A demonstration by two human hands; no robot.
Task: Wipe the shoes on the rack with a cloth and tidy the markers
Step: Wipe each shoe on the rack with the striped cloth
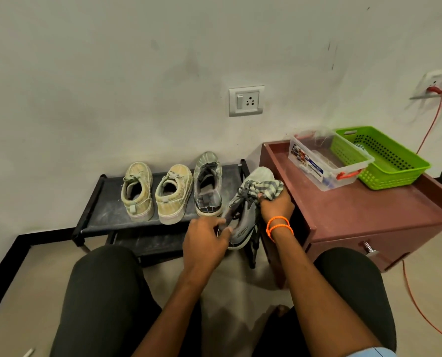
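Note:
A grey sneaker (243,217) is lifted off the right end of the black shoe rack (103,210). My left hand (204,240) grips its heel. My right hand (276,202) holds a striped grey cloth (266,188) bunched against the sneaker's laces and tongue. Three shoes stand on the rack's top shelf: two beige ones (137,191) (173,194) and a dark grey one (207,184). No markers are plainly visible; a clear plastic box (325,163) on the cabinet holds small items that I cannot make out.
A maroon cabinet (364,212) stands right of the rack, carrying the clear box and a green basket (384,158). An orange cable (410,300) runs down the wall and across the floor at right. A white stick-like object (28,353) lies on the floor at bottom left.

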